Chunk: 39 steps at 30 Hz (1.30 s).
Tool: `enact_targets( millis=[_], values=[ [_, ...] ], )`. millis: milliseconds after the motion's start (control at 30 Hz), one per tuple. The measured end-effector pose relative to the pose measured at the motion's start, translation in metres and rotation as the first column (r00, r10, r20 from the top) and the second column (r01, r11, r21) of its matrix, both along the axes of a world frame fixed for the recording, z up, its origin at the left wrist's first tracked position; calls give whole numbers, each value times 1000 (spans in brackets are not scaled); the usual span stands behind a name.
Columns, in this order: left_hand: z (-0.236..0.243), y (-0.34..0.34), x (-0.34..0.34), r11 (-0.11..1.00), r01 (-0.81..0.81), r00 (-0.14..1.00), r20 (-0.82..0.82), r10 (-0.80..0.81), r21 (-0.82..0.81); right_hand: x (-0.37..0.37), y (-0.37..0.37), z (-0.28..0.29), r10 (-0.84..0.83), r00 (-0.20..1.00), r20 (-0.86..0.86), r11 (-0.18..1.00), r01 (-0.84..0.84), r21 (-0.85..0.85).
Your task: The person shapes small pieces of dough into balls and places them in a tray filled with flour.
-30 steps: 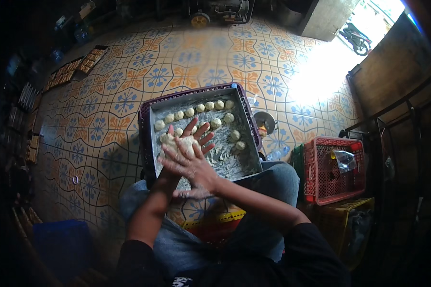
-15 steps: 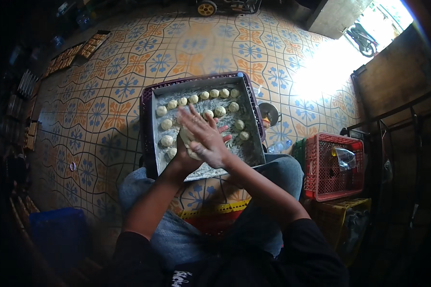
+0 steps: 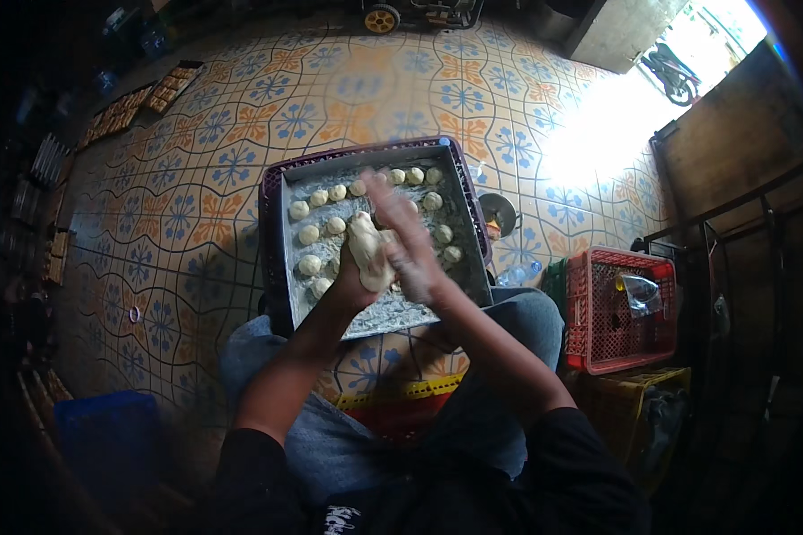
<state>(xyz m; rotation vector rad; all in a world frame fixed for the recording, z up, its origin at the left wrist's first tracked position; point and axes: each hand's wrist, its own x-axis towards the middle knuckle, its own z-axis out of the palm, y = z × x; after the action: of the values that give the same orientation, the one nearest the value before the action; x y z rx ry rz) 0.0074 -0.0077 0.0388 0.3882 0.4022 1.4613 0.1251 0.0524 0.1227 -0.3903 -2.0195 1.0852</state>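
Observation:
A lump of pale dough (image 3: 366,252) sits pressed between my two palms above a floured metal tray (image 3: 455,294). My left hand (image 3: 351,283) cups it from below and the left. My right hand (image 3: 407,242) lies over it, fingers stretched toward the tray's far end. Several small dough balls (image 3: 309,234) lie in rows on the tray, along its far edge and both sides. The tray rests in a dark purple crate (image 3: 271,232) on the patterned tile floor, just beyond my knees.
A red plastic crate (image 3: 617,312) holding a clear bag stands to my right, with a yellow crate (image 3: 638,406) nearer me. A small dark bowl (image 3: 500,212) sits by the tray's right side. A blue box (image 3: 103,437) is at lower left. Trays of baked pieces (image 3: 129,105) line the far left.
My hands have slid against each other on the dough, the right hand pushing farther out over the tray. The view has shifted slightly.

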Motion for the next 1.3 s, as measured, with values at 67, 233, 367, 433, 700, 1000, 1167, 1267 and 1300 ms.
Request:
enact_targets(
  millis=[67, 233, 367, 433, 700, 1000, 1167, 1267, 1300],
  values=[
    [6, 4, -20, 984, 39, 979, 204, -3, -172, 19, 8, 24, -48, 985, -167, 996, 35, -83],
    [-4, 13, 4, 956, -261, 959, -145, 242, -134, -7, 1, -49, -25, 894, 447, 940, -131, 315],
    [15, 10, 18, 792, -448, 837, -505, 209, -414, -33, -9, -75, 67, 996, -64, 946, -84, -314],
    [29, 11, 27, 800, -575, 670, -660, 339, -172, -36, -15, -76, -139, 863, -485, 578, -327, -747],
    [125, -5, -47, 433, -518, -67, -540, 839, 737, -10, 12, -82, -289, 628, -722, -63, -765, -641],
    [65, -4, 12, 886, 104, -222, -858, 463, 452, -25, -13, -93, -116, 435, -893, -75, -900, -429],
    [114, -17, -22, 784, -6, -320, -743, 587, 621, -21, -12, -76, -289, 582, -760, -122, -810, -573],
    [34, 0, -2, 900, 40, -379, -827, 416, 435, -18, -11, -86, -286, 622, -729, 51, -750, -660],
    [32, 7, -3, 894, 78, -289, -848, 444, 442, -6, -13, -96, -273, 605, -748, 69, -763, -643]
  ],
)
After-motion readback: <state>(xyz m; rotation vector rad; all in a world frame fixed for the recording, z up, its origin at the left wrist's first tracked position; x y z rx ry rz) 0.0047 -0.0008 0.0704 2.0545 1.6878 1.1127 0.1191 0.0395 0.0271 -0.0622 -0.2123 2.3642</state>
